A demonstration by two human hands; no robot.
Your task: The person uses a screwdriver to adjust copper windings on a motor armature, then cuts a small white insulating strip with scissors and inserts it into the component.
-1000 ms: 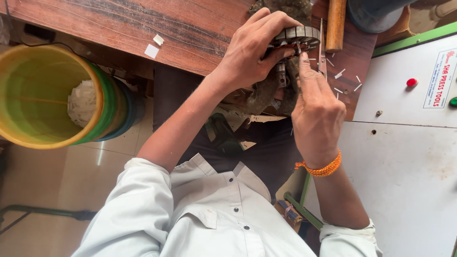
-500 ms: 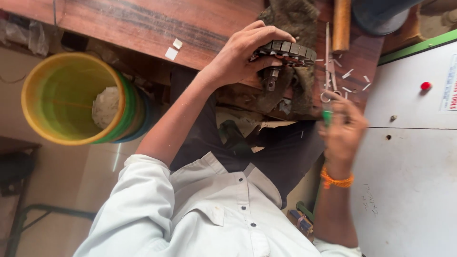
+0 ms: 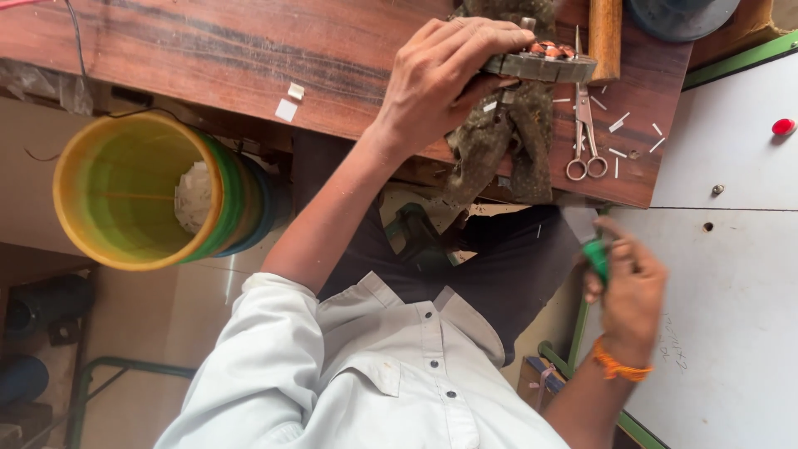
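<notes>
The left hand (image 3: 440, 79) reaches up across the desk (image 3: 208, 58), arm stretched and bare to the rolled white sleeve, fingers curled over the near end of a flat, ring-shaped metal part (image 3: 544, 65) with copper-coloured windings showing on top; the fingers cover much of its left side, so its full outline cannot be made out. The part lies at the far edge of the desk on a single mottled, dirty cloth (image 3: 499, 141) that hangs over the front edge. The right hand (image 3: 628, 291) is held low, off the desk and in front of a white panel (image 3: 731, 274), wrist bent and ringed by one orange band (image 3: 617, 368); it is blurred, closed around a small green object (image 3: 596, 258) whose shape is hard to tell. Just right of the cloth lies one pair of scissors (image 3: 583, 133), points away from the person, with several short white strips (image 3: 619, 125) scattered about it. One wooden handle (image 3: 605, 33) stands beside the metal part, cut off by the top edge. Two small white scraps (image 3: 288, 104) lie on the desk to the left. Under the desk's edge sits a yellow bucket (image 3: 116, 195) nested in green ones, pale stuff inside. One red button (image 3: 782, 126) shows on the panel.
</notes>
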